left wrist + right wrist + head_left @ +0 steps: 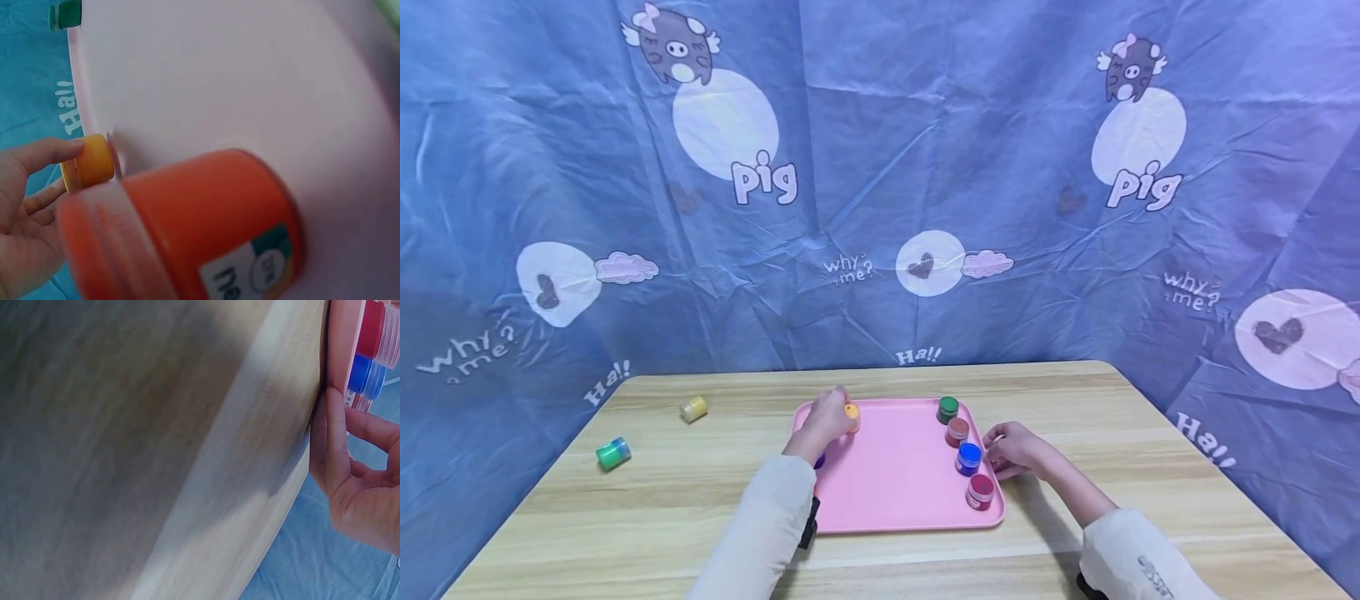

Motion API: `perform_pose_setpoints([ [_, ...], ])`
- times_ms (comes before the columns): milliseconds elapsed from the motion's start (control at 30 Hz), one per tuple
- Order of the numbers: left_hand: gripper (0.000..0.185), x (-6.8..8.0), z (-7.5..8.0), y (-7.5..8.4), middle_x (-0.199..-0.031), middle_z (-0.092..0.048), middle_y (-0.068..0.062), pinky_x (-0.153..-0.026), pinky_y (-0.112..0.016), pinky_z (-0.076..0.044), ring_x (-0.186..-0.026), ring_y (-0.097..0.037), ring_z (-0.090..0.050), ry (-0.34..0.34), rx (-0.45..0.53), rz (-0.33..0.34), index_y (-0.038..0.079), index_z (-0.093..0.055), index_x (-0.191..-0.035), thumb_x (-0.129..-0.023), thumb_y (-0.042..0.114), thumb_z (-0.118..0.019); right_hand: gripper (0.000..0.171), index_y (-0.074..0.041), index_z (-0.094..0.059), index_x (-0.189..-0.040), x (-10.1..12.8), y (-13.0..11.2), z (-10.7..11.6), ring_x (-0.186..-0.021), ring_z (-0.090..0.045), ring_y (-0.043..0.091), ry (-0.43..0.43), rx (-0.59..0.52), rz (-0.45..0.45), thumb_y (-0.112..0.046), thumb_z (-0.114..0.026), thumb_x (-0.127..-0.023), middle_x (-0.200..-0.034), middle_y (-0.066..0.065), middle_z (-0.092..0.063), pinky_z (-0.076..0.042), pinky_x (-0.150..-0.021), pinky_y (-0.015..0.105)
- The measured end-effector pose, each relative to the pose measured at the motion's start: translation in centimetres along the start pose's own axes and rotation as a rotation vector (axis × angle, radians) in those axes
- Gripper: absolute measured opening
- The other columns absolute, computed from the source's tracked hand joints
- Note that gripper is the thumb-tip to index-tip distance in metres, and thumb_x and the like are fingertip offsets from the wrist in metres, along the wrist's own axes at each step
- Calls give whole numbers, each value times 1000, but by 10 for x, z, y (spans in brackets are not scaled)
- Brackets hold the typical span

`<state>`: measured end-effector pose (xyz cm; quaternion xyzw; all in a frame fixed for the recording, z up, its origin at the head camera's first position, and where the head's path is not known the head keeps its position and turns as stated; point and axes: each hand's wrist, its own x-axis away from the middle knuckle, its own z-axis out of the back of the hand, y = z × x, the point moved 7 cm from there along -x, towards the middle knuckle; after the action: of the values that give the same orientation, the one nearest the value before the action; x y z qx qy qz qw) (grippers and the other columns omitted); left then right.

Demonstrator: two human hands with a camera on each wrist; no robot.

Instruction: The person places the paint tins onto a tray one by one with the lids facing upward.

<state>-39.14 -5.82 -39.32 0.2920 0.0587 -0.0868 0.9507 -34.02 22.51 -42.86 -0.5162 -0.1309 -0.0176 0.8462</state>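
My left hand [826, 423] pinches a yellow-orange paint jar [852, 418] between thumb and fingers at the far left corner of the pink tray [895, 467]. In the left wrist view this jar [97, 161] stands on the tray, and a red-orange paint jar [206, 231] looms close to the camera. A purple jar [819, 460] is mostly hidden by my left forearm. My right hand [1018, 450] holds the tray's right rim, its fingertips on the edge [340, 369] beside the blue paint jar [968, 459].
Along the tray's right side stand a green jar [947, 409], a brown jar [957, 432] and a dark red jar [980, 492]. On the wooden table [700, 492] at left, a pale yellow jar [693, 408] and a green jar [613, 454] lie tipped over. A blue printed curtain [865, 208] hangs behind.
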Motion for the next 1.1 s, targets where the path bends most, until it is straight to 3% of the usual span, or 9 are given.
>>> perform_pose_setpoints([
  [533,27,2,-2,4,-71,-49,-5,-57,-28,-42,-66,-21,-48,-31,-16,-26,3,-53,-85,-65,-1,-71,20,12,-48,-98,0,-1,0,-58,-57,20,-6,-1,-3,12,-49,-78,-70,15,-54,-55,-60,36],
  [700,33,2,1,7,-80,-54,-9,-64,-32,-45,-73,-22,-50,-50,-24,-21,-1,-56,-95,-66,-1,-71,20,13,-48,-98,0,0,0,-58,-57,19,-6,-2,0,13,-49,-77,-70,14,-54,-55,-60,36],
  [933,34,2,30,12,-97,-59,-16,-78,-38,-47,-90,-30,-56,18,9,-74,-2,-59,-102,-71,3,-73,20,13,-49,-96,1,-1,-1,-58,-58,20,6,-9,-1,13,-49,-77,-69,15,-55,-55,-60,37],
  [1100,31,3,60,2,-102,-60,-17,-84,-41,-45,-97,-32,-55,68,31,-71,-2,-61,-102,-74,5,-71,20,13,-49,-96,2,-2,-1,-58,-58,20,8,-8,2,14,-48,-76,-69,15,-55,-55,-59,37],
])
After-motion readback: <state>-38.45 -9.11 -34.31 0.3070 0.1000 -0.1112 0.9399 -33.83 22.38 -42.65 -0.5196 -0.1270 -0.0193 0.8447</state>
